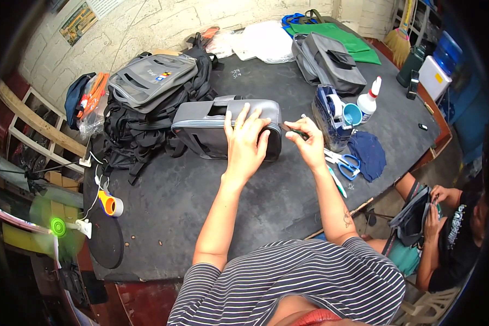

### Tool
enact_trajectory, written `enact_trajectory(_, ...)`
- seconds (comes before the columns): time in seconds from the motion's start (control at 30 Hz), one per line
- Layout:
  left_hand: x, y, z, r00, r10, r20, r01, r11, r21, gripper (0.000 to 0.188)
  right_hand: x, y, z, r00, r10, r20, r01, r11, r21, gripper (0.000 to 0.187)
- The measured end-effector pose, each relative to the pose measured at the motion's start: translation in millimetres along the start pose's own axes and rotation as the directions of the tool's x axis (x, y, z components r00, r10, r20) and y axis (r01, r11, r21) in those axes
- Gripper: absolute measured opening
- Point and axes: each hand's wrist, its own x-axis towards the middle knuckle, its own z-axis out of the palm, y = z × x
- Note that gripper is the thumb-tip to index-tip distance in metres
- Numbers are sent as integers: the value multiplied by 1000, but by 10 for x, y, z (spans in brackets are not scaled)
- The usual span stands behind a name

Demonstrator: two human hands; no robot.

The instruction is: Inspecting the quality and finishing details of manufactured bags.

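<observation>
A grey bag point(204, 133) with a zipper along its edge lies on the black table in front of me. My left hand point(245, 142) rests on its top and near side, fingers spread and pressing flat. Just off the bag's right end, my right hand point(308, 142) is closed in a pinch on a thin dark green tool point(294, 131). The tool's tip points at the bag's edge; whether it touches is too small to tell. Below my right hand lie blue-handled scissors point(349, 166) and a white and teal pen-like tool point(337, 182).
Grey and black backpacks point(152, 81) are piled at left. Another grey bag point(331, 65) sits at the far right, near a spray bottle point(368, 100), a tape roll point(351, 114) and a dark blue cloth point(367, 156). A fan point(58, 226) spins at left. A person point(445, 233) sits at right, handling a bag.
</observation>
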Motion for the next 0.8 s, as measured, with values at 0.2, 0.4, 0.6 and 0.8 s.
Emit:
enact_trajectory(0.2, -3, -13, -2, 1000, -3, 3, 2, 1000, 6, 20, 14, -9, 30, 1000, 10, -11, -10, 1000, 23, 27)
enact_trajectory(0.4, 0, -7, -2, 1000, -3, 13, 3, 1000, 12, 20, 49, -14, 40, 1000, -5, 26, 5, 1000, -13, 28)
enact_trajectory(0.6, 1, -2, -8, 1000, 12, -7, -12, 1000, 4, 17, 19, -24, 68, 1000, -16, 9, 16, 1000, 23, 30)
enact_trajectory(0.8, 2, 1, -13, 1000, 17, -11, -17, 1000, 3, 16, 16, -5, 97, 999, 48, 1, -48, 994, 102, 29)
